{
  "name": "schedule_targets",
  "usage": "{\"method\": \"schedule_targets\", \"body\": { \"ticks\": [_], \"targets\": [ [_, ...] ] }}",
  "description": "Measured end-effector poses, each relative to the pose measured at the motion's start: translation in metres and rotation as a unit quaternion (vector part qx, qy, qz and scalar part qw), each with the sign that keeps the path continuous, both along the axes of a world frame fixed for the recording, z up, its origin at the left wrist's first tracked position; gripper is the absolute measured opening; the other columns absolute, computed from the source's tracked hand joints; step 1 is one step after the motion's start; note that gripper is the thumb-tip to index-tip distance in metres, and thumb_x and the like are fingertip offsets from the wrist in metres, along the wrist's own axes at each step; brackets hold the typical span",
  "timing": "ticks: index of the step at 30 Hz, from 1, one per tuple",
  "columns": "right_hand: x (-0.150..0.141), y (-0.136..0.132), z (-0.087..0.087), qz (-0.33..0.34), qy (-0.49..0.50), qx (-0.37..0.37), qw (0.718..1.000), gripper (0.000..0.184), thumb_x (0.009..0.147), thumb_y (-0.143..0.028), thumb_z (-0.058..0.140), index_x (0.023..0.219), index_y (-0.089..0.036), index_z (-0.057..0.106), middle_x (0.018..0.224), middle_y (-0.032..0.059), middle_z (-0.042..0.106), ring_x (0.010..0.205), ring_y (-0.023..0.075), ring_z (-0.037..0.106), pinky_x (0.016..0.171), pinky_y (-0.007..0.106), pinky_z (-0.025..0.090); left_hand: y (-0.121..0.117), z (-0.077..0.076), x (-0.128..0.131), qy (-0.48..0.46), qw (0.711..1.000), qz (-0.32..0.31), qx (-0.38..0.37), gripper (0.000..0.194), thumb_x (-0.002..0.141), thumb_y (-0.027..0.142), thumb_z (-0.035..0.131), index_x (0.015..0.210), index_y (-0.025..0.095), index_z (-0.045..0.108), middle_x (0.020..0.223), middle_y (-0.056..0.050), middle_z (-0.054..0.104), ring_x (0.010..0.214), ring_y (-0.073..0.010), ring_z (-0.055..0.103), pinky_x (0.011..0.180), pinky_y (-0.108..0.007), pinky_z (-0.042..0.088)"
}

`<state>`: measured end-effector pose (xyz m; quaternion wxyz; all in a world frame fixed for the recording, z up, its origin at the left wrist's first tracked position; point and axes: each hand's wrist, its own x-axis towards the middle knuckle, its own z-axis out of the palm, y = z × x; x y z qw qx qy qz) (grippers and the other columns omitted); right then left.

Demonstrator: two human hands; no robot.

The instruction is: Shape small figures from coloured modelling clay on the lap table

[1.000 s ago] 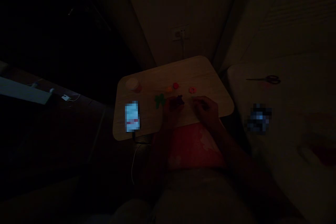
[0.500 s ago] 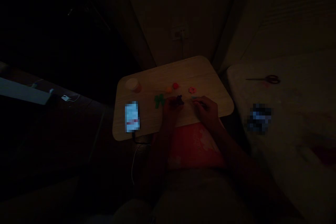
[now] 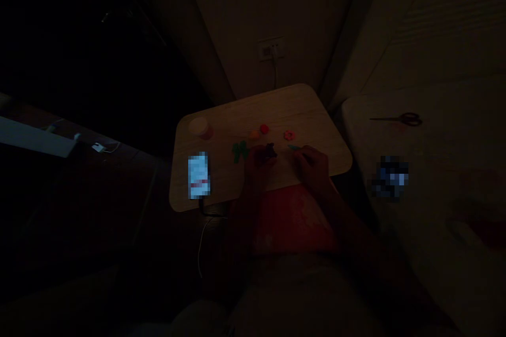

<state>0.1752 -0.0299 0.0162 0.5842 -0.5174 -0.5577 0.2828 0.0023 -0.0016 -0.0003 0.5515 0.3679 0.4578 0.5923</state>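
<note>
In dim light my left hand [image 3: 259,162] is closed on a small dark purple piece [image 3: 271,150] with an uneven outline, its kind hard to make out. My right hand [image 3: 312,162] pinches a thin tool with a pale blue tip [image 3: 292,147], which points left toward that piece and stays apart from it. Green leaf-like pieces [image 3: 239,151] lie just left of my left hand. Behind the hands are an orange lump [image 3: 254,135], a red round piece [image 3: 264,129] and a pink flower-shaped piece [image 3: 289,135].
On the small wooden table [image 3: 221,195] stand a lidded tub [image 3: 201,128] and a lit phone [image 3: 198,175] with a cable. Scissors [image 3: 399,119] and a blurred dark device [image 3: 391,178] lie on the pale surface at right. A wall socket [image 3: 271,49] holds a plug behind the table.
The right hand has shifted very slightly, and more of the tool's blue tip shows. My left hand keeps its place with the purple piece. The picture is a little darker.
</note>
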Motion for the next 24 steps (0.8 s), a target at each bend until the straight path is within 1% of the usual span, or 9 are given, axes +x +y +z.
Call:
{"method": "schedule_targets", "body": {
  "ticks": [2,4,9,11,13,15,17,20,24],
  "targets": [
    [0.0008,-0.0004,-0.0008,0.001,-0.005,-0.009,1.0,0.026,0.091,-0.033,0.064,0.069,-0.021,0.07,0.068,0.0028,0.068,0.064,0.0181,0.061,0.064,0.032,0.048,0.0,-0.0002,-0.0001,-0.001,1.0,-0.002,0.001,0.049,0.058,0.018,0.094,0.098,0.022,0.066,0.098,-0.003,0.074,0.095,-0.0196,0.07,0.088,-0.033,0.054],
    [0.0015,-0.0003,-0.0024,0.0,-0.006,-0.021,1.0,0.025,0.092,-0.033,0.063,0.073,-0.021,0.073,0.069,0.0029,0.069,0.064,0.0181,0.062,0.065,0.032,0.049,0.0001,0.0001,-0.0005,0.003,1.0,-0.006,0.003,0.05,0.056,0.02,0.095,0.097,0.022,0.066,0.097,-0.002,0.075,0.091,-0.0185,0.07,0.085,-0.031,0.055],
    [0.0009,0.0005,-0.0053,0.005,-0.008,-0.021,1.0,0.018,0.092,-0.032,0.064,0.093,-0.021,0.078,0.087,0.0053,0.077,0.077,0.0199,0.069,0.073,0.033,0.054,0.0011,-0.0016,-0.0017,0.013,1.0,-0.004,0.015,0.049,0.055,0.022,0.094,0.096,0.022,0.067,0.097,-0.001,0.074,0.09,-0.0164,0.07,0.084,-0.028,0.054],
    [-0.0003,0.0005,-0.0053,-0.003,0.01,-0.024,1.0,0.016,0.09,-0.032,0.067,0.097,-0.021,0.077,0.085,0.0044,0.076,0.075,0.0195,0.069,0.069,0.032,0.054,0.0016,-0.0032,-0.0019,0.015,1.0,-0.006,0.015,0.05,0.055,0.023,0.094,0.097,0.022,0.067,0.097,-0.002,0.075,0.091,-0.0171,0.071,0.085,-0.029,0.054],
    [-0.0013,0.0003,-0.0051,-0.015,0.031,-0.027,0.999,0.013,0.087,-0.032,0.07,0.092,-0.022,0.074,0.078,0.0024,0.074,0.068,0.0181,0.066,0.063,0.029,0.052,0.0014,-0.0038,-0.0019,0.015,1.0,-0.015,0.016,0.05,0.056,0.025,0.095,0.099,0.022,0.069,0.101,-0.003,0.076,0.095,-0.0191,0.072,0.089,-0.031,0.055],
    [-0.0016,-0.0002,-0.0052,-0.016,0.037,-0.021,0.999,0.011,0.085,-0.033,0.073,0.085,-0.022,0.072,0.076,0.002,0.073,0.067,0.0177,0.066,0.062,0.029,0.052,0.0004,-0.0028,-0.0017,0.016,0.999,-0.028,0.025,0.05,0.059,0.027,0.095,0.102,0.022,0.07,0.108,-0.006,0.077,0.101,-0.0218,0.073,0.094,-0.035,0.056],
    [-0.0011,-0.0009,-0.0056,0.004,0.034,-0.011,0.999,0.012,0.084,-0.034,0.075,0.084,-0.022,0.073,0.083,0.0035,0.076,0.072,0.0186,0.069,0.066,0.03,0.055,-0.0012,-0.0003,-0.0013,0.021,0.999,-0.032,0.031,0.049,0.06,0.028,0.095,0.103,0.021,0.071,0.113,-0.008,0.078,0.105,-0.0238,0.074,0.096,-0.038,0.057],
    [-0.0002,-0.0023,-0.0072,0.038,0.039,-0.01,0.998,0.015,0.087,-0.036,0.074,0.093,-0.022,0.076,0.094,0.0056,0.079,0.081,0.0205,0.073,0.074,0.033,0.059,-0.0035,0.0038,-0.0006,0.037,0.998,-0.035,0.029,0.048,0.061,0.028,0.095,0.102,0.02,0.072,0.109,-0.009,0.079,0.102,-0.0239,0.075,0.093,-0.037,0.059],
    [-0.0014,-0.0028,-0.0086,0.052,0.07,-0.025,0.996,0.02,0.089,-0.037,0.073,0.104,-0.023,0.073,0.091,0.0049,0.078,0.079,0.0199,0.074,0.072,0.032,0.06,-0.0046,0.0061,0.0002,0.05,0.998,-0.036,0.028,0.047,0.059,0.03,0.096,0.096,0.019,0.07,0.1,-0.006,0.079,0.094,-0.0218,0.075,0.087,-0.035,0.06]
  ]
}}
